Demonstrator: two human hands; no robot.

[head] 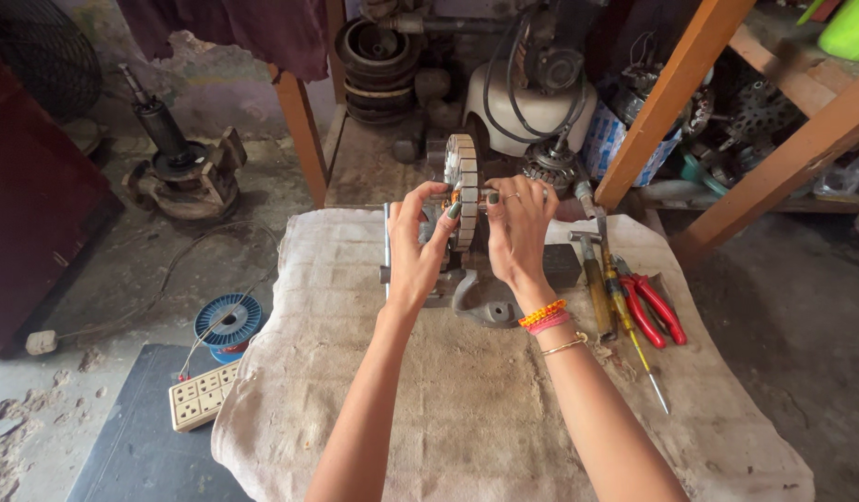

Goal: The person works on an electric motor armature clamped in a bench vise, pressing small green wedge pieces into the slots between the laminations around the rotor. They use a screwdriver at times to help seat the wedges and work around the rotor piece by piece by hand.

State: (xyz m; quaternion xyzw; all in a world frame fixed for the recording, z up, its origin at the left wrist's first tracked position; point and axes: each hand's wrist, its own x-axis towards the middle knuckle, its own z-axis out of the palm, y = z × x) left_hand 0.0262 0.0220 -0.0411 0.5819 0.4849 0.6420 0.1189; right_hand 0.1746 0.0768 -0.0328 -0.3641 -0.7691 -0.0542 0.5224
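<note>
Head view is looking down at a cloth-covered table (467, 409), where both hands are working on a stator (463, 186), a ring of pale laminated segments standing on edge atop a grey metal stand (467, 293) near the table's far edge. Left hand (418, 242) is gripping the stator's near left side, thumb and fingers curled around its rim. Right hand (520, 228) is pinching at the stator's centre from the right (a ring is showing on one finger, and orange and pink bracelets (546, 317) are sitting on the wrist); whether it is holding wire or only the core cannot be told. Just right of the stand, a hammer (592, 279), a yellow screwdriver (629, 325) and red-handled pliers (654, 309) are lying side by side on the cloth. Left of the table, on the floor, a blue wire spool (227, 321) is sitting just beyond a cream power strip (202, 397). Motor parts are crowding the shelves behind.
</note>
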